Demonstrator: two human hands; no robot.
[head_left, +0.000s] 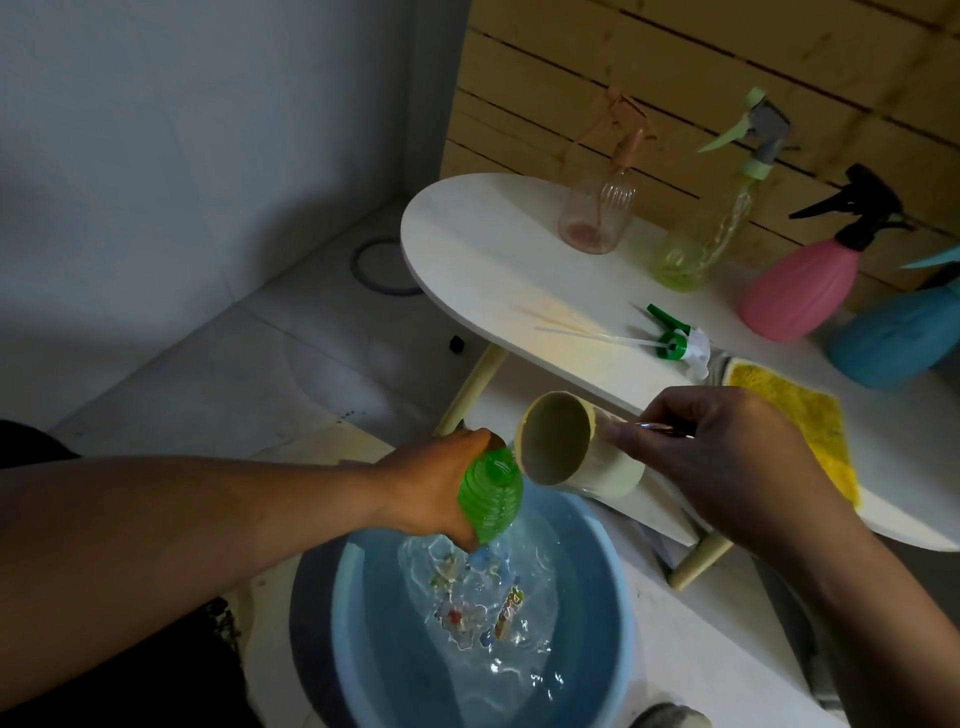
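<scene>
The person's left hand (436, 488) is clenched round a green ribbed bottle (491, 493), fingers wrapped under its body and thumb across the top. The bottle has no cap and is held tilted over a blue basin (345, 597), with its open neck pointing up and to the right. The right hand (727, 457) grasps a cream cup (576, 457) from the side, its fingers curled round the wall. The cup is tipped over so that its mouth faces left, and its lower rim sits just beside the bottle's neck; whether the 2 touch cannot be told. The basin stands on the floor below both hands and holds clear, rippled water (519, 670), with coloured pictures showing on its bottom. Behind the hands is a white oval table (493, 260). On it lies a green and white spray head (675, 340) with its thin tube stretched to the left. Along the table's far edge stand 4 spray bottles: a clear pinkish one (597, 213), a clear yellow-green one (696, 244), a solid pink one (800, 291) and a blue one (898, 338). A yellow cloth (800, 415) lies flat on the table near the right hand.
</scene>
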